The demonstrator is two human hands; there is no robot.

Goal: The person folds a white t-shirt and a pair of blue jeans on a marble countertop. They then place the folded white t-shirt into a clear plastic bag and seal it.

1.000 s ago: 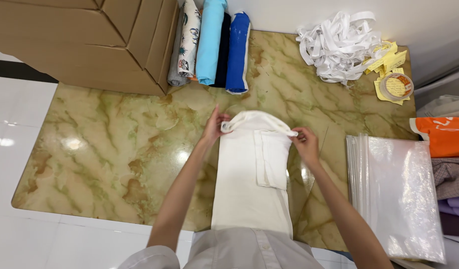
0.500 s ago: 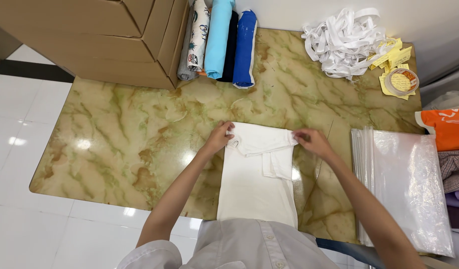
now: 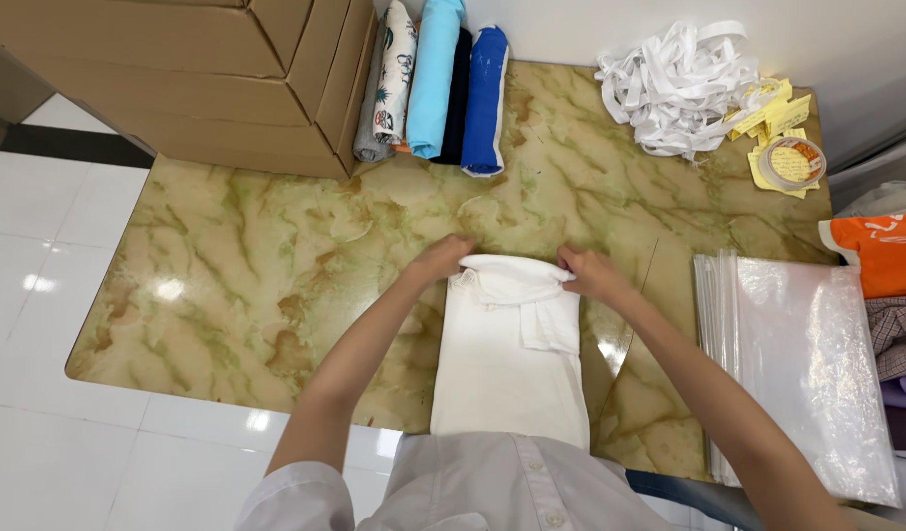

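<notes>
White garment [image 3: 507,364] lying flat on marble table [image 3: 236,265], far end rolling up between both hands. Left hand [image 3: 441,260] pinching roll's left end, fingers closing on cloth. Right hand [image 3: 590,273] gripping right end likewise. Beyond fingertips: rolled clothes [image 3: 438,84] standing by cardboard box [image 3: 197,79]. Right of right hand: clear bags [image 3: 807,364].

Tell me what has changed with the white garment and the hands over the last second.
The rolled far end of the white garment has come toward the person, so the roll looks thicker and less of the flat cloth remains. The left hand and right hand keep their grip on the two ends of the roll and have moved with it. The rolled clothes by the cardboard box, the plastic bags and the white straps lie as before.
</notes>
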